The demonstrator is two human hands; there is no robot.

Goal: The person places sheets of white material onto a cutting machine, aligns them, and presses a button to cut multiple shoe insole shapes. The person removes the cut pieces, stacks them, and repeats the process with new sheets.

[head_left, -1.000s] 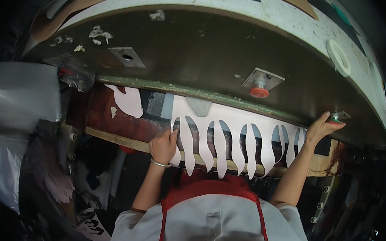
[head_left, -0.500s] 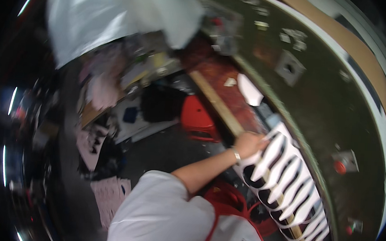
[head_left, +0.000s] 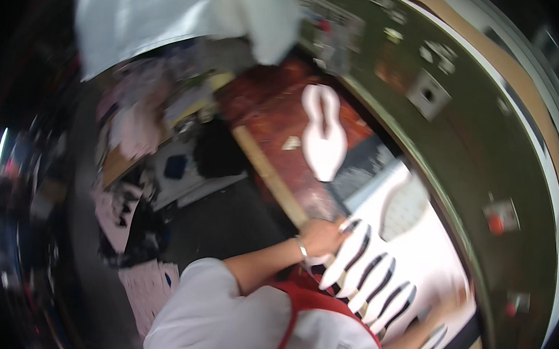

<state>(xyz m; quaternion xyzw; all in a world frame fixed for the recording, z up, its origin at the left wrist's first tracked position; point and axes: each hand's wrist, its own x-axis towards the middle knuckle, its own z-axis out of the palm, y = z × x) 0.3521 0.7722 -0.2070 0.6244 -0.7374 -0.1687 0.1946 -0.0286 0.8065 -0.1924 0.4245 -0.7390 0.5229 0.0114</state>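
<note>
A white sheet (head_left: pixel 441 253) lies on the work surface, its near side cut into a row of long curved strips with sole-shaped gaps between them. My left hand (head_left: pixel 324 237), with a band at the wrist, is closed on the sheet's left corner beside the first strip. Over the right part of the sheet, my right hand (head_left: pixel 448 304) is smeared by motion, so its fingers cannot be made out. A grey-edged oval shape (head_left: pixel 403 210) shows on the sheet's far part. Farther left, a white cut piece (head_left: pixel 324 152) with a slot lies on the red-brown board (head_left: pixel 259 94).
A green machine beam (head_left: pixel 466 143) runs along the far right side. The board has a wooden edge strip (head_left: pixel 270 174). Silvery plastic sheeting (head_left: pixel 174 15) hangs at upper left. Pink cut scraps (head_left: pixel 145 292) lie lower left, and a dark bundle (head_left: pixel 219 150) sits beside the board.
The view has shifted. The sheet now lies flatter, with more uncut area showing. My right hand has moved up onto it from the lower edge. The slotted white piece shows whole.
</note>
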